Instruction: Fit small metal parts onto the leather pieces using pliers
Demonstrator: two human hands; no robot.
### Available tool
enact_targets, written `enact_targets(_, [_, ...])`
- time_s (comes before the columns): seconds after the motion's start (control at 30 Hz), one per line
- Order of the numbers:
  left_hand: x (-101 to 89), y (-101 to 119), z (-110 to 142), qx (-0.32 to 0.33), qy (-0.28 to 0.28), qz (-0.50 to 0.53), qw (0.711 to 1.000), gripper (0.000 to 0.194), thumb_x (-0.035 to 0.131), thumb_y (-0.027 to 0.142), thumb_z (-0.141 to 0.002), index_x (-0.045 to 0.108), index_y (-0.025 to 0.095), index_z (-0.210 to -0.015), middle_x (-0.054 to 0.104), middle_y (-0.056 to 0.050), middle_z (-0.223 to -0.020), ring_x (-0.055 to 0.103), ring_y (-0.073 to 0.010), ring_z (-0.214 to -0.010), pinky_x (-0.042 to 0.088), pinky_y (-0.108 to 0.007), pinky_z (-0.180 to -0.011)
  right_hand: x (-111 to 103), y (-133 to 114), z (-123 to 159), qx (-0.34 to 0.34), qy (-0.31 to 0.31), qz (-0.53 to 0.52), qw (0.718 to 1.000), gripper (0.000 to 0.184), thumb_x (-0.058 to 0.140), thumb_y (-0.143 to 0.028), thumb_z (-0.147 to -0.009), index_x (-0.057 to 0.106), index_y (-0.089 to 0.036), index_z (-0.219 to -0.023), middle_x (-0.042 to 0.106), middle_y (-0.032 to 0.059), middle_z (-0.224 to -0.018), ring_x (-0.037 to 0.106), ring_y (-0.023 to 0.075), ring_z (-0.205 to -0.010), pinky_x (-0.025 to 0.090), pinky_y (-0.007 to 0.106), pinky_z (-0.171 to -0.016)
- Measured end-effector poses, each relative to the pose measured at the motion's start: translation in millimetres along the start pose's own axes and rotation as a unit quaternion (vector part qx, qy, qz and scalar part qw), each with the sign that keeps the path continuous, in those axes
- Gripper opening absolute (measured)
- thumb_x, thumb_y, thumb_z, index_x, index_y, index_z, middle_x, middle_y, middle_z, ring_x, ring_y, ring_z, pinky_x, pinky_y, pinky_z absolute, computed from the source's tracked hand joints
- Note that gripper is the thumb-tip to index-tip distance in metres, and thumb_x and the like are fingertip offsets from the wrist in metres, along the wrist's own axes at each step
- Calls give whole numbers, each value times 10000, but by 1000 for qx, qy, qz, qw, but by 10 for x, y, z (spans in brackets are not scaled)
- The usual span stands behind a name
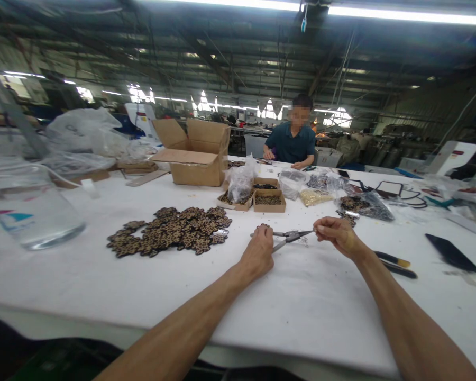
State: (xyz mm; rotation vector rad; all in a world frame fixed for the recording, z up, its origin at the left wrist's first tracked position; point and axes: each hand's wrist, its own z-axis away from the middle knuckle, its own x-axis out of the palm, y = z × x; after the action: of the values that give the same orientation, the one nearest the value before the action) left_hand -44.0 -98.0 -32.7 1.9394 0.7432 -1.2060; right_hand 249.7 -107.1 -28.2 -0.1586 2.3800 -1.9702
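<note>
My left hand (258, 251) is closed round the handles of a pair of pliers (292, 234), whose long jaws point right. At the jaw tips, the fingers of my right hand (337, 234) are pinched together on something too small to make out. A bit of leopard-patterned material shows just behind my left knuckles. To the left lies a spread heap of leopard-patterned pieces (182, 231). A second pair of pliers with dark and yellow handles (394, 263) rests by my right forearm, partly hidden by it.
Behind my hands stand small cardboard trays (270, 207) of tiny metal parts, plastic bags (316, 198) and an open carton (198, 172). A water jug (35, 211) is at left, a dark phone-like slab (453, 253) at right. Across the white table (103, 286) sits a person (289, 138).
</note>
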Motion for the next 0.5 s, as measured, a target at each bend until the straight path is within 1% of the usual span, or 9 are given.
enact_targets(0.07, [-2, 1, 1, -6, -5, -3, 1000, 606, 552, -47, -615, 483, 156, -1181, 488, -146, -1257, 489, -259, -1142, 449, -375, -1011, 9, -31, 26, -16, 20, 33, 999, 396, 876, -422, -706, 777, -155, -981, 728, 80, -834, 630, 192, -697, 542, 357, -684])
enact_targets(0.13, [-7, 4, 2, -8, -8, -7, 1000, 609, 554, -48, -610, 484, 158, -1179, 491, -141, -1252, 487, -262, -1147, 447, -377, -1016, 34, -62, 51, -28, 31, 67, 997, 397, 890, -407, -692, 790, -164, -990, 745, 78, -827, 648, 203, -706, 544, 363, -687])
enact_targets(0.3, [-25, 13, 5, -13, -10, -3, 1000, 627, 553, -53, -606, 479, 158, -1192, 486, -144, -1261, 477, -269, -1171, 450, -382, -1015, 127, -132, 80, -53, 43, 142, 987, 303, 876, -429, -696, 819, -194, -879, 759, 69, -770, 678, 225, -696, 565, 365, -674])
enact_targets(0.37, [-31, 15, 7, -15, -10, 4, 1000, 638, 552, -53, -606, 474, 162, -1202, 483, -143, -1269, 470, -271, -1188, 445, -386, -1022, 147, -148, 81, -63, 46, 157, 984, 294, 865, -448, -701, 820, -203, -857, 757, 67, -754, 679, 228, -687, 570, 364, -663])
enact_targets(0.5, [-31, 9, 10, -8, -6, 10, 1000, 649, 551, -48, -607, 465, 159, -1216, 480, -145, -1270, 468, -270, -1185, 446, -388, -1026, 137, -149, 78, -68, 50, 148, 985, 311, 879, -455, -675, 807, -205, -844, 745, 61, -730, 673, 223, -666, 574, 367, -658])
